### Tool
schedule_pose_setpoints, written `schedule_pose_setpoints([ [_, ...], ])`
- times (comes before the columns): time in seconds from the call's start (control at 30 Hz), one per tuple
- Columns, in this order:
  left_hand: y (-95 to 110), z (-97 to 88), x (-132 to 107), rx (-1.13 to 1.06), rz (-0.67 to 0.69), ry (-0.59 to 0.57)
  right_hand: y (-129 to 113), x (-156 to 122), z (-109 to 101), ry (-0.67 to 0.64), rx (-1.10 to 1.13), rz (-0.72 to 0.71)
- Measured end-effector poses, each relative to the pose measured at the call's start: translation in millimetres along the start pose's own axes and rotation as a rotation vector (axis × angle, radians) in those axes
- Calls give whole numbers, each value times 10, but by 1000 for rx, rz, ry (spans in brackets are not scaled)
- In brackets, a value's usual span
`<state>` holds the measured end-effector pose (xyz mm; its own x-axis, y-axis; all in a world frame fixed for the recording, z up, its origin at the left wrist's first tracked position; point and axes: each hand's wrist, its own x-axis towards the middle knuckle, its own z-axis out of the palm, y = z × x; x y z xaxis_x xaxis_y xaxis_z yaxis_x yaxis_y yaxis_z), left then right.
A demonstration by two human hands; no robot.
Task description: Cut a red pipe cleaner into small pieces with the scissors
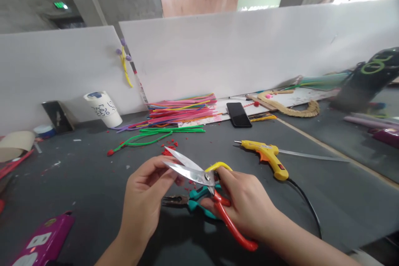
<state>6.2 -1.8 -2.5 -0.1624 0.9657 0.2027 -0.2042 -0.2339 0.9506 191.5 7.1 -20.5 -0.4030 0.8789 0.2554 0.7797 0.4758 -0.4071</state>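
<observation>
My right hand grips a pair of scissors by its yellow and red handles, the silver blades spread apart and pointing left. My left hand is pinched at the blade tips, fingers pressed together on something too small to make out. Red scraps lie on the dark table just beyond the blades. Pliers with teal handles rest on the table under the scissors, partly hidden by my hands.
A yellow glue gun with a black cord lies right of my hands. Farther back are a pile of coloured pipe cleaners, green ones, a black phone, a white cup and white partition boards. A magenta power strip sits lower left.
</observation>
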Motion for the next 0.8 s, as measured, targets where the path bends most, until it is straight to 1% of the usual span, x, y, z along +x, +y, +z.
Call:
schedule_pose_setpoints([
  [0.23, -19, -13, -17, -28, 3, 30, 37, 9, 25, 6, -79, -50],
  [0.4, 2, 5, -14, -22, 36, 7, 41, 2, 50, 16, -100, -57],
  [0.6, 0, 21, -9, -61, 12, 20, 41, -6, 63, 53, -116, -93],
  [0.8, -1, 29, -9, -76, -11, 53, 42, -14, 97, 54, -113, -102],
])
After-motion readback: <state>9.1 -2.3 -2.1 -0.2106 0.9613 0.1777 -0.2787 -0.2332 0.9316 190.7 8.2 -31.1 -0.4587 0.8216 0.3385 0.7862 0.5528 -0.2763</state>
